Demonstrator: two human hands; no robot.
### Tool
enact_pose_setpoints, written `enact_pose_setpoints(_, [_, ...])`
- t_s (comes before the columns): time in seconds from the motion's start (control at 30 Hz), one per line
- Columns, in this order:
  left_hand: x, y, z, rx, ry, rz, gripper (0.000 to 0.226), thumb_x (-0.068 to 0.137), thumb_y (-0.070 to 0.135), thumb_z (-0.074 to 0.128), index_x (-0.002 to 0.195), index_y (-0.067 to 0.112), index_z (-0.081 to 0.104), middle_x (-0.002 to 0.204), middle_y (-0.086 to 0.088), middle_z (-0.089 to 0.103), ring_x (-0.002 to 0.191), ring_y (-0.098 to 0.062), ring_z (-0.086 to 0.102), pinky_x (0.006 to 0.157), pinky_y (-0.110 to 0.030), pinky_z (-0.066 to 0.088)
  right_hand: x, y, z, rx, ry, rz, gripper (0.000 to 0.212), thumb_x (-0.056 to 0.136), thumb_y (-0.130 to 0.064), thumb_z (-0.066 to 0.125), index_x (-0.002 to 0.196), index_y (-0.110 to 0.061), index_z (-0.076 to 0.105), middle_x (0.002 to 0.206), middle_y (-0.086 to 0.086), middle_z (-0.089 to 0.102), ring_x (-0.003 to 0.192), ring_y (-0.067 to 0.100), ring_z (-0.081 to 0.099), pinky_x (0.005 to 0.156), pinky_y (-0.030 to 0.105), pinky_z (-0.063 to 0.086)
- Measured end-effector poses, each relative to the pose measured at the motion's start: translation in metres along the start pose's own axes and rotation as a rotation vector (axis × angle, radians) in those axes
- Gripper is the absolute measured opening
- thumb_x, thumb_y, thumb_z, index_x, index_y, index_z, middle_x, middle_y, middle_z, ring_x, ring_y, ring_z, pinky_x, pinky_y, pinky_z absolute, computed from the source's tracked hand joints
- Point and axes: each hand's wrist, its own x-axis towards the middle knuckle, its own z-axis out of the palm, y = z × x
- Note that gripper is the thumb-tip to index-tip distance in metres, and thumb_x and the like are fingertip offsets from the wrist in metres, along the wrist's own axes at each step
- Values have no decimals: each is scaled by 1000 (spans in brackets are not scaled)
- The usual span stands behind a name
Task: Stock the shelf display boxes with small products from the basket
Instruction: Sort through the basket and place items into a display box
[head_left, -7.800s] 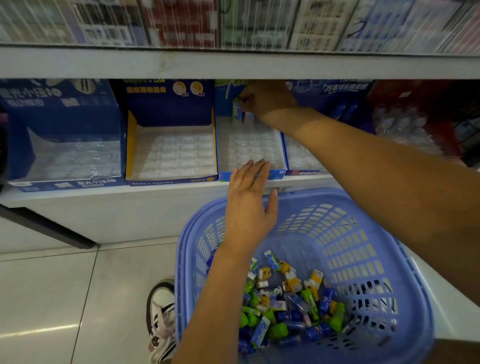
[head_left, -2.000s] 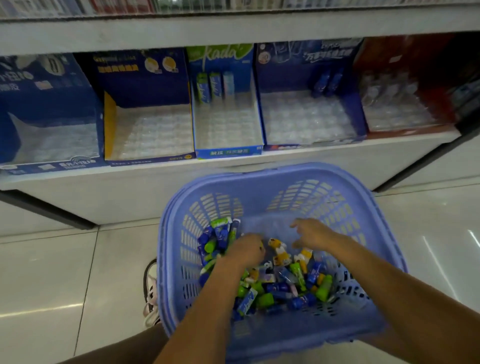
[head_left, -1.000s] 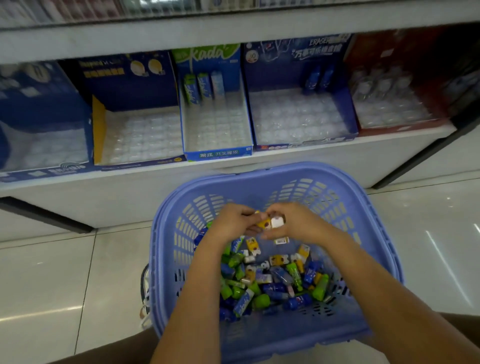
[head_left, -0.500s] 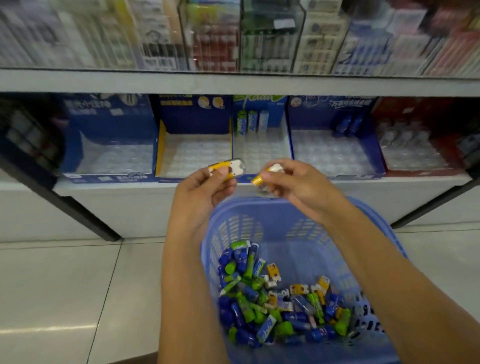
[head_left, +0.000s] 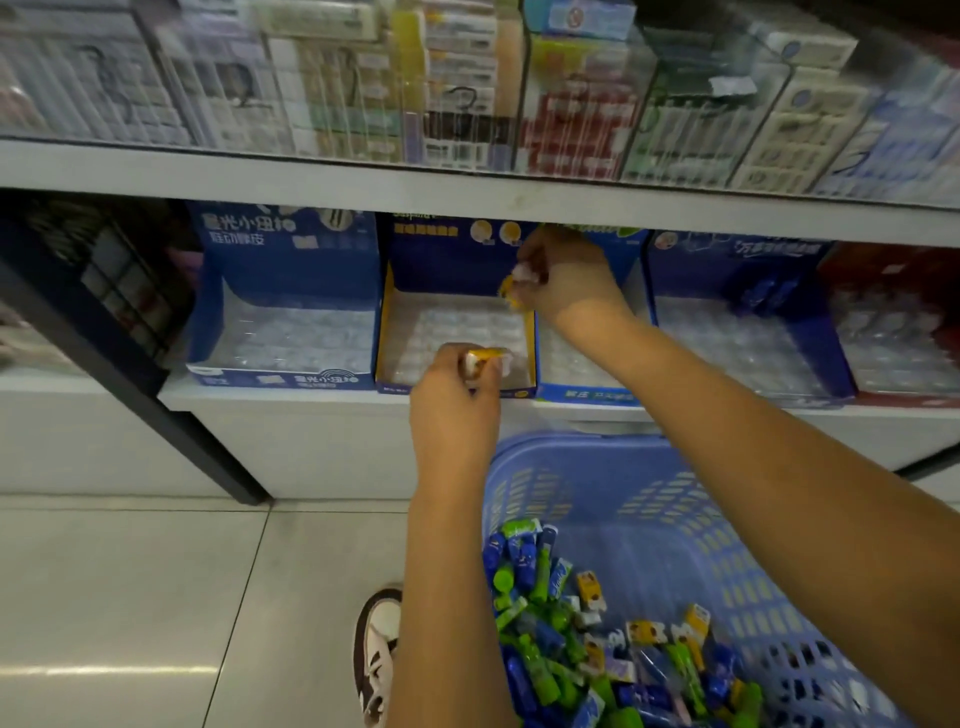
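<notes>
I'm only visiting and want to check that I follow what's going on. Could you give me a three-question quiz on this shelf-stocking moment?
1. True or false: the left hand holds nothing.
2. The right hand pinches a small yellow product over which display box? A: the red one. B: the yellow-edged box. C: the leftmost blue one.
3. Fill in: the loose products not yet stocked lie in the blue ____.

Key:
1. False: it pinches a yellow-and-white product.
2. B.
3. basket.
</notes>
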Motion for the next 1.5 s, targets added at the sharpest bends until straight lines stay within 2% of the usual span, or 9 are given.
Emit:
enact_pose_setpoints(0.2, [-3,-8,6,-84,16,-34,8,89,25,64,88,19,58,70,16,55,64,3,52,52,-2,36,15,-10,25,55,24,-209,31,80,-8,68,110,-10,65,105,8,69,95,20,64,88,25,49])
enact_pose_setpoints(0.37, [1,-11,5,-161,15,-106,12,89,25,64,92,14,64,74,5,61,66,-5,56,57,-12,40,27,-35,54,73,-38,-367,28,83,-8,65,111,-3,62,105,15,67,96,25,62,86,32,49])
enact_pose_setpoints(0.53, [9,-15,-10,-749,43,-463,11,90,14,62,97,6,66,94,-11,71,83,-16,70,69,-20,57,42,-44,66,-67,-130,-432,23,85,-12,63,104,0,62,104,17,66,97,28,60,83,39,48])
enact_pose_setpoints(0.9, [8,-14,-10,-924,82,-493,10,92,13,59,94,5,63,98,-14,70,87,-20,70,69,-19,56,48,-42,62,-153,-234,-358,34,95,-26,54,122,-8,62,121,14,63,112,26,57,89,23,39])
enact_pose_setpoints(1.03, [4,-18,-10,-987,90,-437,16,96,17,52,101,6,63,91,-5,72,83,-15,71,70,-19,56,14,-35,42,151,-165,-206,37,90,-39,58,123,-22,62,103,1,66,82,7,60,71,10,39])
enact_pose_setpoints(1.17, [2,-16,-4,-878,140,-342,21,99,21,47,107,6,60,93,-1,69,86,-13,68,72,-20,55,-30,-23,28,615,-416,34,15,82,-25,70,97,-27,68,84,-6,71,65,3,66,62,15,53])
enact_pose_setpoints(1.3, [4,-10,-3,-692,157,-229,17,98,25,48,104,13,58,94,5,67,89,-5,65,82,-23,52,-33,-26,24,780,-358,65,14,79,-11,73,92,-15,69,81,-1,73,70,5,67,64,14,54])
enact_pose_setpoints(1.4, [3,-12,-4,-358,168,-50,24,97,23,50,120,14,54,110,4,61,93,14,55,78,-2,40,-11,-30,25,600,-179,23,13,79,-15,74,91,-14,68,85,0,71,73,5,65,64,9,50])
enact_pose_setpoints(1.5, [-3,-18,-2,15,135,84,32,95,15,52,126,11,55,124,-5,54,115,-10,49,95,-15,37,14,-30,32,201,10,-98,21,83,-15,69,103,-9,68,98,3,71,88,10,64,80,15,49])
